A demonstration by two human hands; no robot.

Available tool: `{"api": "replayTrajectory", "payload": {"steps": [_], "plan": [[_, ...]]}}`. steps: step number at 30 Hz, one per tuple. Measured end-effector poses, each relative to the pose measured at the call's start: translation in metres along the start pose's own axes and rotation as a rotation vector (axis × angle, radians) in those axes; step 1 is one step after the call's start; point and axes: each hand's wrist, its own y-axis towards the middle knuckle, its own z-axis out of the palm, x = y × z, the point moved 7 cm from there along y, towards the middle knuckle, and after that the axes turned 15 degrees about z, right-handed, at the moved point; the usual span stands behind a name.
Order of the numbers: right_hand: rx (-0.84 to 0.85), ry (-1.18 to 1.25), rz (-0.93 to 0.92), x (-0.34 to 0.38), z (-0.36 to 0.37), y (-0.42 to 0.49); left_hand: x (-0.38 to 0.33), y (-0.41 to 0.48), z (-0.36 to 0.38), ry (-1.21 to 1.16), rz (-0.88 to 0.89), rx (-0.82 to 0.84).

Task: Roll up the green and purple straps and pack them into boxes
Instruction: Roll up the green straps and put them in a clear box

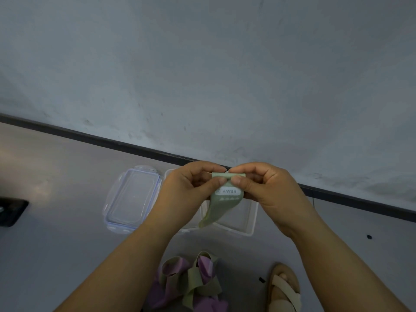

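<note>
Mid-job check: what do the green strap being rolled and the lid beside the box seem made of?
Green strap: probably soft, matte elastic fabric or latex; it hangs limp and rolls tightly, with a HEAVY label. Lid: clear, glossy rigid plastic; the floor shows through it, bluish edge.

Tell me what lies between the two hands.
Head view: the green strap. The left hand and right hand pinch its rolled top end; its tail hangs over the clear box.
</note>
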Motion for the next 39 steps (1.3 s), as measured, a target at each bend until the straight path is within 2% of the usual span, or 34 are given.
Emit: {"api": "replayTrajectory", "payload": {"steps": [5,13,19,23,32,39], "plan": [[-0.029,-0.001,-0.035,0.0020,0.0003,-0.0004,-0.0018,-0.0001,0.0019,-0.054,-0.002,0.025],[-0.091,-0.165,-0.129,0.0071,0.0007,-0.0046,0.0012,0.0001,-0.0002,-0.021,-0.008,-0.021],[-0.035,-0.086,-0.049,0.0014,0.0017,-0.0016,0.0007,0.0020,-0.0027,0.000,-0.014,-0.048],[-0.064,-0.181,-0.065,0.0026,0.0025,-0.0002,-0.0016,0.0025,-0.0040,0.021,0.008,-0.054],[-0.032,-0.015,-0.067,0.0031,0.0009,-0.0009,-0.0031,0.0024,-0.0014,-0.033,0.026,-0.031],[-0.026,-0.007,-0.095,0.0058,-0.0010,-0.0022,0.0001,0.0011,0.0025,-0.051,-0.021,0.015]]}}
